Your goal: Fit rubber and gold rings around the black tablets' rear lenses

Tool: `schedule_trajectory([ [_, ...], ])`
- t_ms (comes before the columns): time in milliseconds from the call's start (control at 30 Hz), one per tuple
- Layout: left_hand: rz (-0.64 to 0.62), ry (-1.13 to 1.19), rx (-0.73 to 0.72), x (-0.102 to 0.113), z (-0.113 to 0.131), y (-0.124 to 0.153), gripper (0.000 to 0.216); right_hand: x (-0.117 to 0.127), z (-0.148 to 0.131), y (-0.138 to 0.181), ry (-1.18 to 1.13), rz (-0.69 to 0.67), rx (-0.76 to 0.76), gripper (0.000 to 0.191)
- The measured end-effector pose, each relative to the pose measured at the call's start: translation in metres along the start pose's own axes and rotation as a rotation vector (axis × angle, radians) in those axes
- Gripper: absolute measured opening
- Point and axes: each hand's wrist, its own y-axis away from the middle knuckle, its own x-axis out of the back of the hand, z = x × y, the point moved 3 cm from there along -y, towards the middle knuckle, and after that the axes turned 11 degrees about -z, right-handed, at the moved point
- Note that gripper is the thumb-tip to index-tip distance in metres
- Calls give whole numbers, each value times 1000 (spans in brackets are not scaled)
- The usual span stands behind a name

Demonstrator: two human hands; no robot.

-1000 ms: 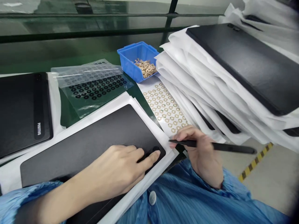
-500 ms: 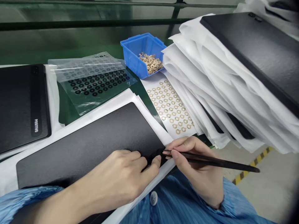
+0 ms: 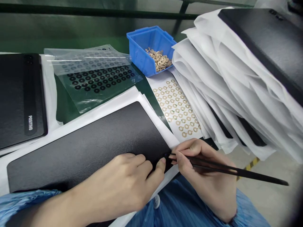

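A black textured cover (image 3: 94, 135) lies at a slant on white paper before me. My left hand (image 3: 127, 183) rests on its near right part with fingers curled down; thumb and forefinger come close together at the corner, and anything between them is hidden. In my right hand (image 3: 201, 170) is a pair of black tweezers (image 3: 251, 174), gripped near the tips, its joined end pointing right. The tips meet a small dark round piece (image 3: 166, 155) at the cover's corner, beside my left fingertips. Whether they pinch it I cannot tell.
A blue bin (image 3: 142, 60) holds small tan rings (image 3: 159, 60). A white sheet of ring stickers (image 3: 174, 108) and a clear film with black rings (image 3: 101, 77) lie nearby. Paper-wrapped covers (image 3: 213, 72) are stacked at right; another black cover (image 3: 14, 101) lies left.
The whole view has shifted slightly. The tweezers' joined end has swung a little right and down, and their tips remain at the cover's corner. My left hand stays in place on the cover.
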Motion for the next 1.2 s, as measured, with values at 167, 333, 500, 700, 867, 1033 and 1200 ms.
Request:
schedule_trajectory([
  [167,0,-6,17,0,0,-1,31,1,-3,-6,9,-45,-10,17],
  [333,10,0,15,0,0,-1,31,0,-1,-9,-45,-38,-21,15],
  [500,17,-3,6,-1,0,-1,31,0,0,-8,-37,-34,-44,15],
  [700,10,-16,11,-2,0,0,31,3,-3,-10,-27,-98,-38,14],
  [867,12,-15,1,-2,1,0,33,3,-3,-11,-46,-113,-56,16],
  [1033,23,-23,-4,-2,0,0,33,0,0,-8,-73,-63,-138,15],
  [1200,35,-17,2,-3,0,0,33,0,-1,-8,-24,-67,-143,15],
])
